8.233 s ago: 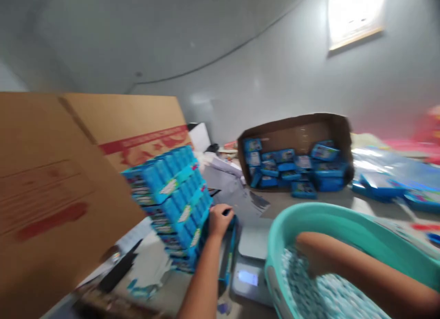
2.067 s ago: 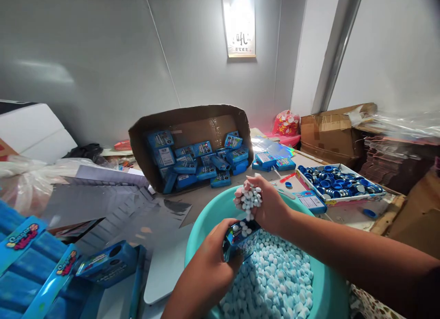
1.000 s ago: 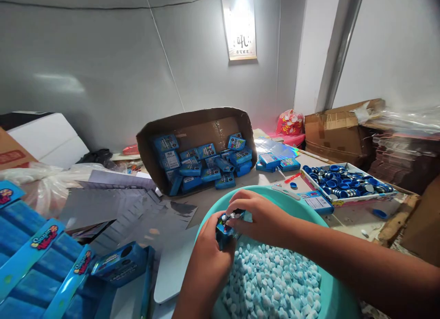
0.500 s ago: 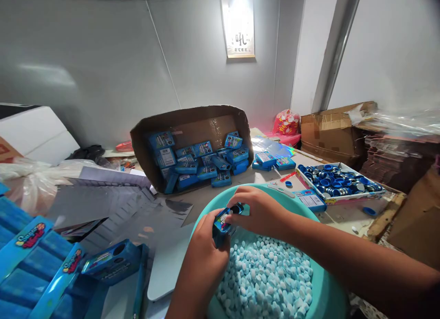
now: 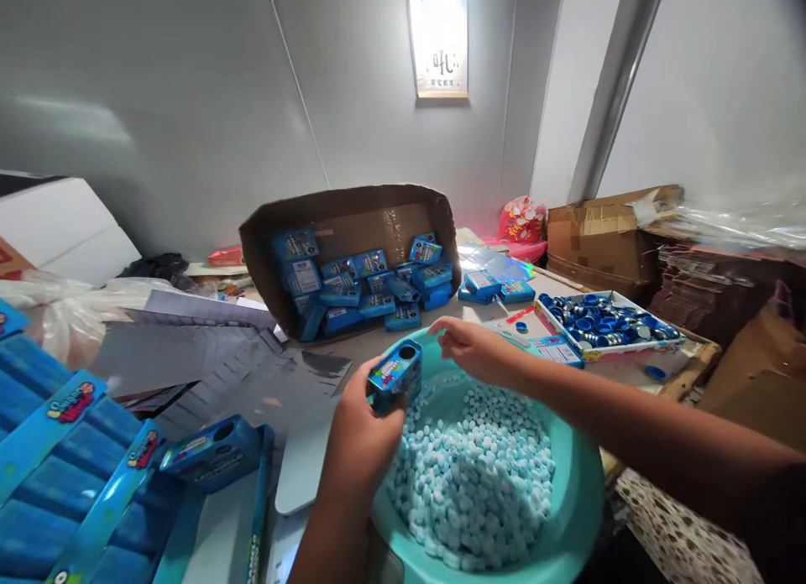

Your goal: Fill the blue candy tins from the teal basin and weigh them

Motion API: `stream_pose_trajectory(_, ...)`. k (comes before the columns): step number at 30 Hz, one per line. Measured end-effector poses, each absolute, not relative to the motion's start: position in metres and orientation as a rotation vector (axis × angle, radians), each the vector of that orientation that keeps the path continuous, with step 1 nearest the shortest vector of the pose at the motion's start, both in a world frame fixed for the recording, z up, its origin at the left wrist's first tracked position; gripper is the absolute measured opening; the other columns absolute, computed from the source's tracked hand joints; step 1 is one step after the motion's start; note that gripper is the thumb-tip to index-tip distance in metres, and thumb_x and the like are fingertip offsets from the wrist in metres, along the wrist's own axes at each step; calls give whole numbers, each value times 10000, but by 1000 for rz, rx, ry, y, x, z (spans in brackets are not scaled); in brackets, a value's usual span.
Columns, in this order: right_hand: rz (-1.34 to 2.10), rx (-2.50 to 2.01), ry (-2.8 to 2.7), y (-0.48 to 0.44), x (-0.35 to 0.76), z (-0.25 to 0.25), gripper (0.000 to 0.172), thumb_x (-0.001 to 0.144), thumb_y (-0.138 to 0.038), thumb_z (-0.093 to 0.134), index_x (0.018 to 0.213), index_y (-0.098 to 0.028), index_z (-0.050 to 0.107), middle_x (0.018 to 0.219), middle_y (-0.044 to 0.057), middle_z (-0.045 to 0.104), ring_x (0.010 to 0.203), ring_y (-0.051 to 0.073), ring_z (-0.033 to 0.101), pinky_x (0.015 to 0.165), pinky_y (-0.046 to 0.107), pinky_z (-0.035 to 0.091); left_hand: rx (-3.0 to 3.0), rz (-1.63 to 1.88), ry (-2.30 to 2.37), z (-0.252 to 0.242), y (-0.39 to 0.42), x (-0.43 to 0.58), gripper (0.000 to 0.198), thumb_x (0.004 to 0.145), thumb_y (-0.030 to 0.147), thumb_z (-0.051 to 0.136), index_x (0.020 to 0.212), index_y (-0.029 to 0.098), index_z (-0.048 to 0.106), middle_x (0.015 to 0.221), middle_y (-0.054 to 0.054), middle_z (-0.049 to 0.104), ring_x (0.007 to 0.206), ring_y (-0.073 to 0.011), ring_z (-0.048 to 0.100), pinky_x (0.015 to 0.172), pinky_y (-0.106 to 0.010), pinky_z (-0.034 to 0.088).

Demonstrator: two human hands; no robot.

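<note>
In my left hand (image 5: pixel 362 437) is a small blue candy box (image 5: pixel 396 370), gripped by its sides and tilted, with a round dark hole in its upper end. Off to the box's right, over the far rim of a mint-green basin (image 5: pixel 576 475), hovers my right hand (image 5: pixel 472 349). Its index finger is stretched out and the others are loosely bent; nothing shows in it. Below both hands, pale blue and white candy tablets (image 5: pixel 478 483) lie heaped in the basin.
Several blue boxes lie in a tipped cardboard carton (image 5: pixel 353 206) at the back. Blue caps fill a shallow tray (image 5: pixel 635 346) on the right. Display trays of blue boxes (image 5: pixel 81 475) stand at left, beside a pale flat panel (image 5: pixel 302 475).
My right hand has come away from the box's top, rising slightly. The box has shifted a little left and up in my left hand, and its round hole now shows uncovered.
</note>
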State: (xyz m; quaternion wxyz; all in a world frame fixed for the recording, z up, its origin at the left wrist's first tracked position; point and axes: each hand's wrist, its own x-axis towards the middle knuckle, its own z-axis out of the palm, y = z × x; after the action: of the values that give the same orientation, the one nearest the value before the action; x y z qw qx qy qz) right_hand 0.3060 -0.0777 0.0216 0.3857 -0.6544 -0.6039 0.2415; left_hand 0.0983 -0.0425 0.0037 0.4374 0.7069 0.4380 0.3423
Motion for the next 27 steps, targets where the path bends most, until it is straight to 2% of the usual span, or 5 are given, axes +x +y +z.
stream_pose_trajectory(4, 812, -1794, -1685, -108, 321, 9, 258, 610, -254, 868, 542, -228, 620, 441, -65, 387, 471, 91, 288, 569, 288, 312, 1756, 905, 1172, 3, -43, 100, 559, 739, 223, 690, 1282, 207, 559, 1139, -88, 693, 1036, -265, 680, 962, -420, 515)
stream_pose_trajectory(8, 792, -1922, -1904, -145, 315, 11, 383, 430, -441, 957, 585, -239, 671, 471, -79, 295, 494, 113, 346, 606, 312, 391, 1868, 846, 1209, 4, -46, 99, 519, 758, 206, 664, 1270, 227, 583, 1166, -87, 683, 1115, -289, 654, 1002, -448, 498)
stream_pose_trajectory(13, 395, -1605, -2456, -165, 284, 19, 619, 592, -570, 859, 1120, -269, 746, 1014, 123, 750, 836, 273, 707, 730, 356, 532, 1870, 860, 1193, 0, -45, 97, 518, 775, 220, 671, 1283, 248, 573, 1181, -80, 683, 1117, -285, 656, 1001, -453, 501)
stream_pose_trajectory(16, 230, -1158, -2728, -165, 271, 1, 569, 826, -391, 722, 1370, -281, 597, 1458, 109, 564, 1259, 316, 597, 1004, 403, 505, 1863, 881, 1193, -3, -43, 98, 538, 767, 192, 682, 1287, 262, 567, 1214, -74, 676, 1125, -277, 654, 1001, -446, 498)
stream_pose_trajectory(27, 269, -1257, -2871, -98, 305, -43, 509, 924, -197, 512, 1433, -203, 533, 1503, 150, 496, 1391, 330, 448, 1116, 546, 393, 1818, 943, 1187, -4, -41, 98, 514, 761, 151, 687, 1261, 207, 585, 1193, -106, 669, 1141, -290, 638, 1004, -461, 493)
